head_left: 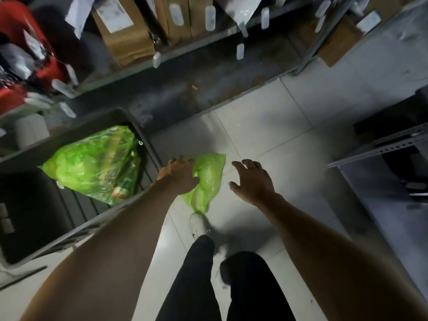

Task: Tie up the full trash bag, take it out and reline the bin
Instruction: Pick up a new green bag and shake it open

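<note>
Floor [266,135]: pale square tiles, smooth and faintly glossy, filling the middle and right of the frame; a dusty, stained dark strip runs under the shelves above.
Shelving [185,48]: grey metal racks across the top, carrying brown cardboard boxes [122,31] with white labels; a perforated angle-iron rack sits at the right edge.
Bin [76,205]: dark, rectangular, ribbed plastic walls, left of centre.
Full trash bag [92,167]: translucent lime-green plastic, crinkled and bulging, lying inside the bin toward its upper side.
Empty green bag [206,179]: thin, limp film of the same green, hanging at centre frame, tapering to a point just above a white shoe [199,224].
Left hand [179,174]: fingers curled into the upper edge of the empty green bag, gripping it.
Right hand [252,179]: fingers spread and slightly bent, holding nothing, just right of the bag and apart from it.
</note>
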### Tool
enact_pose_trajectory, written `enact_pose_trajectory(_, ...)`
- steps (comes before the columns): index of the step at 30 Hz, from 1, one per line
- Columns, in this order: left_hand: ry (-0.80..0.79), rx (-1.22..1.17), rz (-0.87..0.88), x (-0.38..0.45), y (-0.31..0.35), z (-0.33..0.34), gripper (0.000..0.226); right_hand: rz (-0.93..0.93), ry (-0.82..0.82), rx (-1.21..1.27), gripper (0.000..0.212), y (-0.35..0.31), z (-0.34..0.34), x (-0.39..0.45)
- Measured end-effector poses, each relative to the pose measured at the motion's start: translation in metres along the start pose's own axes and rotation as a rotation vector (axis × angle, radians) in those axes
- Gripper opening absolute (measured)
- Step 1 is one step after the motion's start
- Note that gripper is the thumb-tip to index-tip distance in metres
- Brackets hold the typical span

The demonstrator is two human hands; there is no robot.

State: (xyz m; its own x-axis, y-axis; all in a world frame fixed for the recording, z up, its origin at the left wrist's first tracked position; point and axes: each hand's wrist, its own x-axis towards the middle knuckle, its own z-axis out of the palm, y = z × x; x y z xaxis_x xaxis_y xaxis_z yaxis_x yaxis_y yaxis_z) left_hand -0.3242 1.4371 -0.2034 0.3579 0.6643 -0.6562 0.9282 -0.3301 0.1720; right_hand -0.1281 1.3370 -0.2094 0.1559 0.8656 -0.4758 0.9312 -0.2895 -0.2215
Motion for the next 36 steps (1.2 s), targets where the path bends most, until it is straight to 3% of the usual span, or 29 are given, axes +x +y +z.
enact_pose_trajectory(14, -0.041, -0.041, -0.104, 0.174, -0.012, 0.153, 0.050, -0.005, -0.167, -0.002, 0.066, 0.067, 0.177, 0.160)
enact_pose_trajectory(27, -0.079, -0.053, -0.200, 0.325, -0.078, 0.348, 0.052, 0.010, -0.243, 0.012, 0.062, 0.095, 0.396, 0.285)
enact_pose_trajectory(36, 0.003, -0.111, -0.320, 0.387, -0.110, 0.414, 0.064, 0.053, -0.219, 0.082, 0.057, 0.105, 0.475, 0.322)
